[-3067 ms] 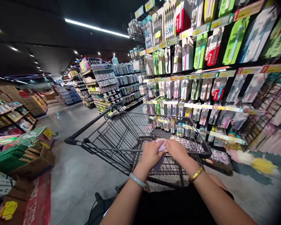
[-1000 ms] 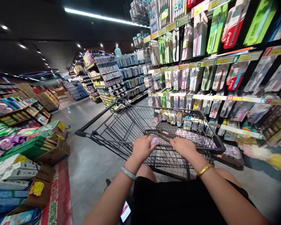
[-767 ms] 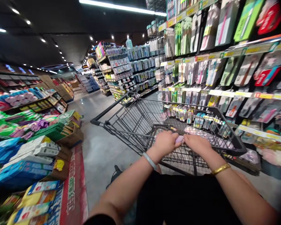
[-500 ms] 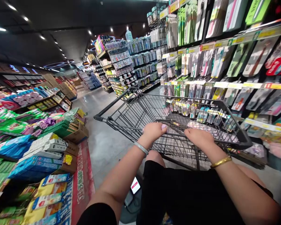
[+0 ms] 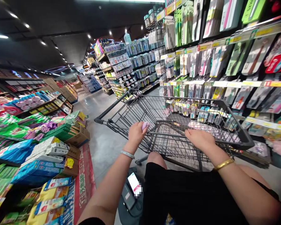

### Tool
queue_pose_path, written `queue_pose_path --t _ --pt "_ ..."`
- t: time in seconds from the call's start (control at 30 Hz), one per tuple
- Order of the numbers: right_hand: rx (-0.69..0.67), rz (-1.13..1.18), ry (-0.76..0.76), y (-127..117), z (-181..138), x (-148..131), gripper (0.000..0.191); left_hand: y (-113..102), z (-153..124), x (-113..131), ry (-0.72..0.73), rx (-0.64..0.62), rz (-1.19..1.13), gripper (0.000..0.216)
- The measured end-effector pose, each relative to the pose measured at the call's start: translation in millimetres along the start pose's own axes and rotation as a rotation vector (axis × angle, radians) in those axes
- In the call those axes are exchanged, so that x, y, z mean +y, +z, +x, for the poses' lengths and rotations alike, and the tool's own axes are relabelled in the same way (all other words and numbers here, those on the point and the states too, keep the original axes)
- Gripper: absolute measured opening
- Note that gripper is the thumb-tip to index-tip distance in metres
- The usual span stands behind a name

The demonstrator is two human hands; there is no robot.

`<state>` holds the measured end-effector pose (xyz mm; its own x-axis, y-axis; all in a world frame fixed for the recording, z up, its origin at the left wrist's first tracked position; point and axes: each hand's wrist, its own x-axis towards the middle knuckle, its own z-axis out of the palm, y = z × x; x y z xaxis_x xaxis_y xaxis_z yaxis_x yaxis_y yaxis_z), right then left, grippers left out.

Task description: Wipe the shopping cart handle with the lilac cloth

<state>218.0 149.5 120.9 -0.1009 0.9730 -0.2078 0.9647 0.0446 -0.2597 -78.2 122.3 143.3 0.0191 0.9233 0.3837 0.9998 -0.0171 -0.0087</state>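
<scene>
A black wire shopping cart (image 5: pixel 175 147) stands before my knees. My left hand (image 5: pixel 136 135), with a pale bangle at its wrist, is closed at the cart's near rim. Poking out of its fingers is a small lilac piece that looks like crumpled cloth (image 5: pixel 145 125); most of it is hidden. My right hand (image 5: pixel 200 139), a gold bangle on its wrist, is wrapped round the same rim farther right. The cart's handle (image 5: pixel 112 106) points to the left.
Hanging toothbrush packs (image 5: pixel 239 59) fill the shelves on the right. To the left are stacked boxes (image 5: pixel 37 170) and bagged goods. A lit phone (image 5: pixel 134 182) and a grey device (image 5: pixel 128 197) lie low beside my leg. Grey floor (image 5: pixel 103 143) runs along the aisle.
My left hand has slid left along the cart's rim, away from my right hand, with the lilac piece in it. My right hand stays at the rim.
</scene>
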Motion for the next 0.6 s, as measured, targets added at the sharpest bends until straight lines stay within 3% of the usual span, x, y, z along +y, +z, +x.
queue_pose_path --t 0.13,0.23,0.4,0.5,0.6 --pt "0.014 -0.020 -0.020 -0.5 1.1 -3.5 0.052 11.1 -6.8 23.7 -0.035 0.075 -0.020 0.035" --pt "0.017 -0.045 -0.103 -4.4 7.0 -22.7 0.054 16.8 -10.8 52.7 -0.053 0.071 -0.041 0.034" --pt "-0.024 0.065 -0.318 -3.1 23.2 -65.4 0.055 21.0 -14.9 81.4 0.090 0.034 -0.084 0.030" --pt "-0.058 0.087 -0.349 2.5 26.1 -71.9 0.058 19.2 -9.5 68.8 0.167 0.007 -0.074 0.029" --pt "-0.076 0.082 -0.312 4.9 22.9 -68.7 0.065 10.7 4.3 26.8 0.078 -0.028 -0.029 0.023"
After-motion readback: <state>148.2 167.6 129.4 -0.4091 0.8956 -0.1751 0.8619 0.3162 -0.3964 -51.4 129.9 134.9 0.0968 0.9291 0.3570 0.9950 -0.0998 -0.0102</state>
